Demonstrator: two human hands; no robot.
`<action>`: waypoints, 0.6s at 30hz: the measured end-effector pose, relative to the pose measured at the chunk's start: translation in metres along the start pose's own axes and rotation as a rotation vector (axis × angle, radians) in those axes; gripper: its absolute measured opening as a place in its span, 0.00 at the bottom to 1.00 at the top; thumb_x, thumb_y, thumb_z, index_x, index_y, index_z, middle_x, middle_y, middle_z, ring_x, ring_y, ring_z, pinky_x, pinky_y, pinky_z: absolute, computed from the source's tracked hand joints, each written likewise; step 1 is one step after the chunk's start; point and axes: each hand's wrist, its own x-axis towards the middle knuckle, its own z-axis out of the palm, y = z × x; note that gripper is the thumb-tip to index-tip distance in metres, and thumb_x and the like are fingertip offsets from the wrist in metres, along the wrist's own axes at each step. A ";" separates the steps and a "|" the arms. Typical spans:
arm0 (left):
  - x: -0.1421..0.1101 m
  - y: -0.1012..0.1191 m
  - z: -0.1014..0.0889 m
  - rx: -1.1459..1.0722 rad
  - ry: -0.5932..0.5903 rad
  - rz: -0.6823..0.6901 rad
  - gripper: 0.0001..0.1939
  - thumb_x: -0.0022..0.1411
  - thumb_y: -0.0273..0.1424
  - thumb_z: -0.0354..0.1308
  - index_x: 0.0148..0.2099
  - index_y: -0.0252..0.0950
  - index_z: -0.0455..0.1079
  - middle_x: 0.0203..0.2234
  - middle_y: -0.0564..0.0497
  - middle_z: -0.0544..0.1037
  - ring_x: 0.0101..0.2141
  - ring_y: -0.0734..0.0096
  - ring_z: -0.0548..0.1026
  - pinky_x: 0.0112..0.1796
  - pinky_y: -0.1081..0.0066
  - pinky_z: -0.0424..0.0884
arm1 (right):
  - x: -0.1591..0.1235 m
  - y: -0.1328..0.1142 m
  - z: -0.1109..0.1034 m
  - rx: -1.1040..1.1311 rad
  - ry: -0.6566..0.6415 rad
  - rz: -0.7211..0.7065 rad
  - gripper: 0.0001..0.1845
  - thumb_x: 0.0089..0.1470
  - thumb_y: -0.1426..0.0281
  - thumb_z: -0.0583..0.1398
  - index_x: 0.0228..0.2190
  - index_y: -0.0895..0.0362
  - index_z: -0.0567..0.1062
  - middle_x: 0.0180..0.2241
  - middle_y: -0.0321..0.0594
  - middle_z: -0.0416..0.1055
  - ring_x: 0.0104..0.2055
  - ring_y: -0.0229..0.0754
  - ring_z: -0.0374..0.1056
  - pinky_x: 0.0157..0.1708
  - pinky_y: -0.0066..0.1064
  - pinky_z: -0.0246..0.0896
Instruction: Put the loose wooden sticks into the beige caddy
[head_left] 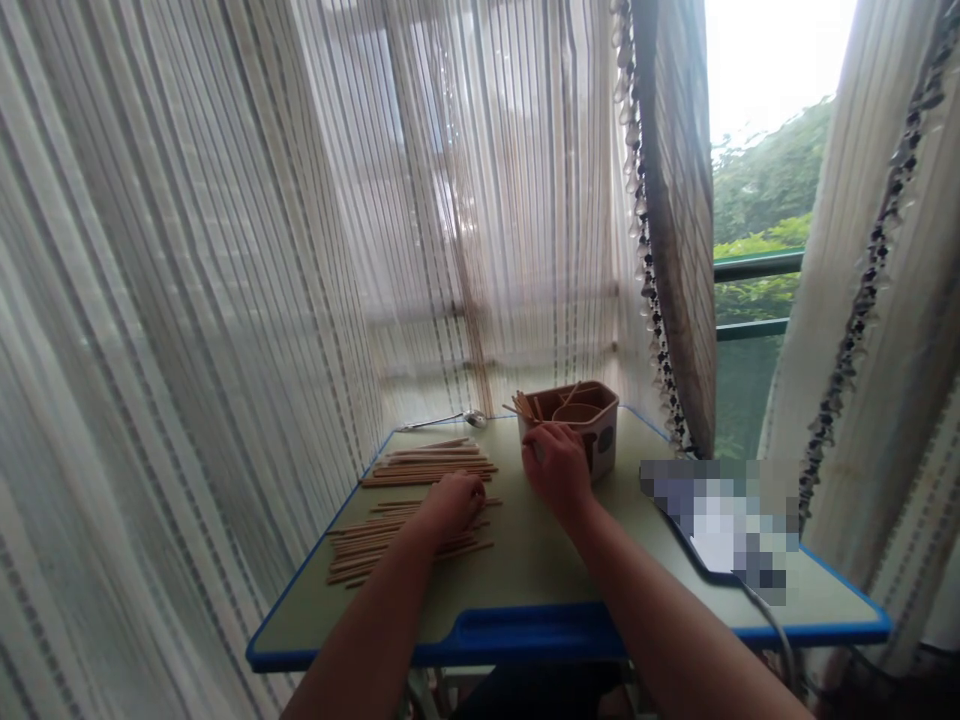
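My left hand (454,502) rests with curled fingers on the near pile of wooden chopsticks (375,545) on the green table (525,570). A second, tidier pile of chopsticks (431,463) lies just beyond it. My right hand (556,462) is closed at the front edge of a white holder box with brown compartments (592,415), where a few chopsticks (523,405) stick up at the left corner. Whether the right fingers grip a chopstick is hidden.
A metal spoon (450,420) lies at the table's far edge. A blurred flat object (720,520) with a cable sits on the right side. Sheer curtains hang close on the left and behind; a window with a rail opens at the right.
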 end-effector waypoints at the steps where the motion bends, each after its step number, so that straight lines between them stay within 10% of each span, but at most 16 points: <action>1: 0.000 0.000 0.000 0.003 0.007 0.000 0.10 0.58 0.29 0.51 0.39 0.38 0.73 0.41 0.46 0.75 0.43 0.63 0.71 0.45 0.68 0.65 | 0.000 0.000 0.000 0.001 -0.003 0.001 0.05 0.48 0.75 0.57 0.25 0.55 0.72 0.30 0.38 0.71 0.38 0.43 0.63 0.43 0.34 0.52; 18: 0.007 0.002 0.004 -0.051 0.162 0.074 0.08 0.59 0.28 0.49 0.35 0.36 0.70 0.34 0.49 0.75 0.36 0.68 0.71 0.38 0.71 0.64 | 0.001 0.000 -0.002 0.035 0.005 -0.002 0.05 0.47 0.75 0.56 0.25 0.55 0.72 0.30 0.38 0.71 0.38 0.42 0.63 0.44 0.34 0.53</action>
